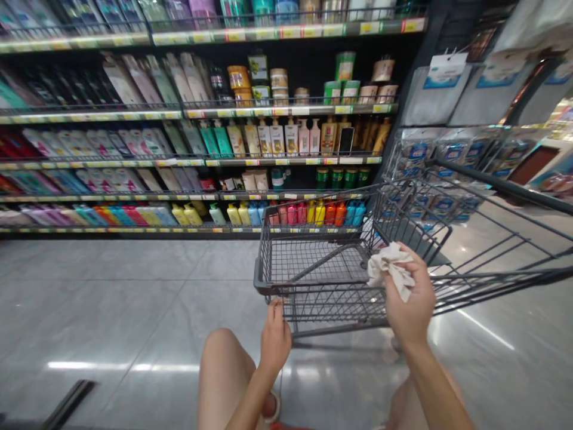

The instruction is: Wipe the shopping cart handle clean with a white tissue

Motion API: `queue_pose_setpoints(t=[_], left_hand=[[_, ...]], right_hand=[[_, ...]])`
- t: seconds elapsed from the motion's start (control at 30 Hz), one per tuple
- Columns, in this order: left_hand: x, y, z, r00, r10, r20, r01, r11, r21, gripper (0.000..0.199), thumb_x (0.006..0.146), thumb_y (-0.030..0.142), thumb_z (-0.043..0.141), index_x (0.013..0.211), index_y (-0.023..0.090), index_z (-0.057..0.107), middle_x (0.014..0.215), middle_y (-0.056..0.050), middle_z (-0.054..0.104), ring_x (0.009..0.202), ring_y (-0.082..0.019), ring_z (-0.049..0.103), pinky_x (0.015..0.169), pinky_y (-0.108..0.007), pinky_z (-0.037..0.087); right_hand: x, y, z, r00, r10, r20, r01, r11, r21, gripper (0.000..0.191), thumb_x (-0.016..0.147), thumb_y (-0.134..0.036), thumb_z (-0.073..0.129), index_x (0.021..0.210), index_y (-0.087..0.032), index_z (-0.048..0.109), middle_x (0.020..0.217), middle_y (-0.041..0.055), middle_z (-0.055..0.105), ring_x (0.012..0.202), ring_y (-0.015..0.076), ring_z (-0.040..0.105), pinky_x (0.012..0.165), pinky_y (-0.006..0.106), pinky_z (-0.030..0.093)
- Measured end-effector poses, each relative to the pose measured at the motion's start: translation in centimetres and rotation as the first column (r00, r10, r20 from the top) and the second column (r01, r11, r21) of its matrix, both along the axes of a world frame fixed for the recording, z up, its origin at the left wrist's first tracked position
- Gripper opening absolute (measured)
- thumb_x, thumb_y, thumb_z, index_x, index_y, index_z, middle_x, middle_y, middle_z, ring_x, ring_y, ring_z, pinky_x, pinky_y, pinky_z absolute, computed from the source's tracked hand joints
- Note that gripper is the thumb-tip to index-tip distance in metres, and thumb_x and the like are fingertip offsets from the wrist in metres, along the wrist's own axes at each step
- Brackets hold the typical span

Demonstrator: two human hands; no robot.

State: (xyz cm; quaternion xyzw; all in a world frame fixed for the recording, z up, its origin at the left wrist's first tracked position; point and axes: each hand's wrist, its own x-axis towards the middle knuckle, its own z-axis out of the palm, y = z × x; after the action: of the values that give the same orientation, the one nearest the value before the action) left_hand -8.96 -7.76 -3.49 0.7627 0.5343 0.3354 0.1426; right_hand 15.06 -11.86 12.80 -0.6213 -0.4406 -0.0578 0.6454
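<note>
A dark metal shopping cart (335, 289) stands in front of me, its wire basket without goods in the part that shows. Low at the basket's near left corner, my left hand (276, 337) is closed on the cart frame, fingertips at the wires. My right hand (412, 292) pinches a crumpled whitish cloth (390, 266) between thumb and fingers, over the near side of the cart. The cloth hangs above the basket's rim; whether it touches the wires I cannot tell.
Shelves (286, 111) packed with bottles and jars run behind the cart. Packaged goods (436, 95) hang at the right. My bare knees are below, above the grey floor (111, 304). A dark bar-like object (69, 406) lies at the lower left.
</note>
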Motion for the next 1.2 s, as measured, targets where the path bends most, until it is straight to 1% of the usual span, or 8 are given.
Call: queue_pose_setpoints(t=[0.17,0.27,0.37,0.53,0.67,0.87,1.03,1.2], left_hand=[[-0.4,-0.3,0.3,0.998,-0.024,0.053,0.025,1.0,-0.013,0.057,0.078,0.007,0.039,0.132,0.021,0.035,0.131,-0.013,0.043,0.106,-0.021,0.057,0.081,-0.035,0.053],[-0.6,-0.6,0.7,0.996,-0.022,0.087,0.02,1.0,0.015,0.054,0.078,0.009,0.038,0.131,0.021,0.038,0.129,-0.013,0.046,0.101,-0.02,0.059,0.081,-0.034,0.053],[-0.7,-1.1,1.4,0.991,-0.003,0.133,-0.002,0.999,0.044,0.049,0.08,0.008,0.036,0.127,0.021,0.042,0.126,-0.012,0.048,0.093,-0.017,0.061,0.08,-0.033,0.052],[-0.5,-1.2,2.9,0.953,0.164,0.255,-0.22,0.953,0.208,0.039,0.081,0.01,0.038,0.119,0.017,0.044,0.11,-0.013,0.052,0.096,-0.021,0.057,0.085,-0.04,0.05],[-0.3,0.1,4.8,0.926,0.26,0.273,-0.341,0.886,0.313,0.057,0.08,0.009,0.04,0.135,0.015,0.029,0.123,-0.016,0.046,0.119,-0.026,0.045,0.096,-0.046,0.043],[-1.2,2.3,7.3,0.986,0.09,0.142,-0.134,0.931,0.34,0.06,0.08,0.003,0.035,0.137,0.02,0.03,0.136,-0.012,0.043,0.129,-0.022,0.037,0.104,-0.046,0.036],[-1.4,3.1,7.4,0.993,0.052,0.107,-0.087,0.931,0.355,0.054,0.073,0.002,0.038,0.125,0.016,0.043,0.133,-0.012,0.047,0.128,-0.023,0.038,0.104,-0.047,0.034],[-1.6,4.2,6.5,0.995,0.067,0.079,-0.094,0.899,0.428,0.046,0.072,0.003,0.039,0.114,0.018,0.047,0.126,-0.012,0.052,0.125,-0.023,0.041,0.099,-0.045,0.038]], right_hand=[[1.2,0.7,-2.2,0.905,0.194,0.377,-0.116,0.969,-0.22,0.045,0.078,-0.008,0.038,0.115,-0.024,0.056,0.119,0.0087,0.059,0.113,0.0212,0.053,0.1,0.047,0.034],[1.3,0.2,-3.1,0.794,0.258,0.55,-0.018,0.915,-0.403,0.044,0.076,-0.006,0.039,0.11,-0.025,0.059,0.119,0.0065,0.06,0.116,0.0246,0.05,0.103,0.058,0.024],[1.4,-0.3,-3.3,0.721,0.328,0.611,0.01,0.876,-0.482,0.039,0.079,-0.017,0.048,0.117,-0.018,0.055,0.126,0.0117,0.054,0.121,0.0279,0.043,0.101,0.052,0.033],[1.3,0.7,-4.1,0.671,0.397,0.626,-0.095,0.884,-0.458,0.033,0.085,-0.015,0.041,0.115,-0.017,0.056,0.119,0.0134,0.055,0.113,0.0255,0.046,0.096,0.045,0.041],[-0.7,2.4,-4.9,0.654,0.486,0.58,-0.241,0.86,-0.449,0.038,0.084,-0.006,0.035,0.11,-0.021,0.059,0.111,0.0115,0.057,0.105,0.0233,0.051,0.089,0.044,0.046],[-7.8,4.4,-4.0,0.592,0.666,0.454,-0.438,0.739,-0.512,0.043,0.082,-0.003,0.035,0.114,-0.022,0.056,0.116,0.0112,0.055,0.107,0.0232,0.049,0.09,0.044,0.045],[-13.4,6.4,-2.6,0.592,0.733,0.335,-0.474,0.653,-0.59,0.034,0.085,-0.006,0.035,0.108,-0.019,0.057,0.107,0.0105,0.057,0.098,0.0219,0.052,0.085,0.038,0.045],[-14.9,6.9,-2.2,0.621,0.682,0.386,-0.346,0.68,-0.646,0.022,0.091,-0.02,0.036,0.094,-0.02,0.058,0.091,0.0075,0.059,0.087,0.0213,0.053,0.077,0.034,0.04]])
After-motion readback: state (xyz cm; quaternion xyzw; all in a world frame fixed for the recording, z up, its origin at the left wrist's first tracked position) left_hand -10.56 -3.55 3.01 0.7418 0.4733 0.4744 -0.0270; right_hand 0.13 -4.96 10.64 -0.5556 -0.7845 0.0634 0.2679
